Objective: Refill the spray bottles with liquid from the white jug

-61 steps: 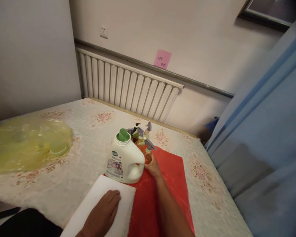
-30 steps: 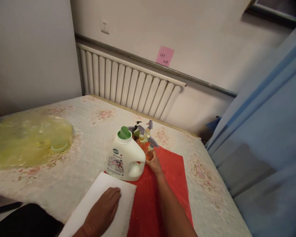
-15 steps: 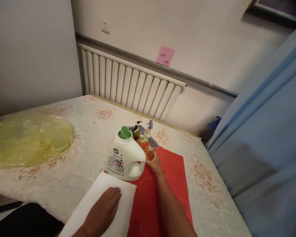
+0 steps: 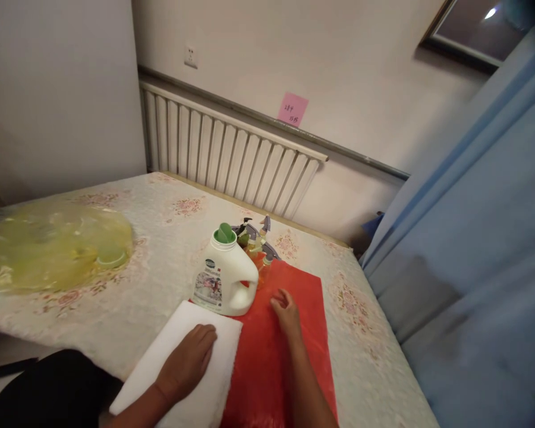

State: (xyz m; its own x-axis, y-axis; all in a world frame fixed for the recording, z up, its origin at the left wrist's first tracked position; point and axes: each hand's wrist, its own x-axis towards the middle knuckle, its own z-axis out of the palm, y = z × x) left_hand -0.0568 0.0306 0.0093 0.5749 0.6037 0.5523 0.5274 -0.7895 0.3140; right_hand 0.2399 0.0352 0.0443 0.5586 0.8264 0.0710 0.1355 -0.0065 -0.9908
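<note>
My left hand (image 4: pixel 191 359) lies on a thick white sheet or pad (image 4: pixel 164 351), its fingers resting on the surface and holding nothing. Over the red sheet (image 4: pixel 271 333), my right hand (image 4: pixel 286 312) hovers with thumb and fingers apart. A white detergent jug (image 4: pixel 223 276) with a green spout and a printed label stands upright between and beyond my hands. Just behind its handle is a spray bottle (image 4: pixel 264 270) with orange liquid and a grey trigger head. More spray bottles (image 4: pixel 249 235) cluster there, partly hidden by the jug.
A crumpled yellow transparent plastic bag (image 4: pixel 53 246) lies on the flowered tablecloth (image 4: pixel 160 261) at left. A radiator (image 4: pixel 223 148) runs along the wall behind. A blue curtain (image 4: pixel 468 238) hangs at right. Something black (image 4: pixel 57 392) is at the lower left.
My right hand has let go of the orange spray bottle and drawn back towards me. The bottle stays standing behind the jug. My left hand remains on the white pad.
</note>
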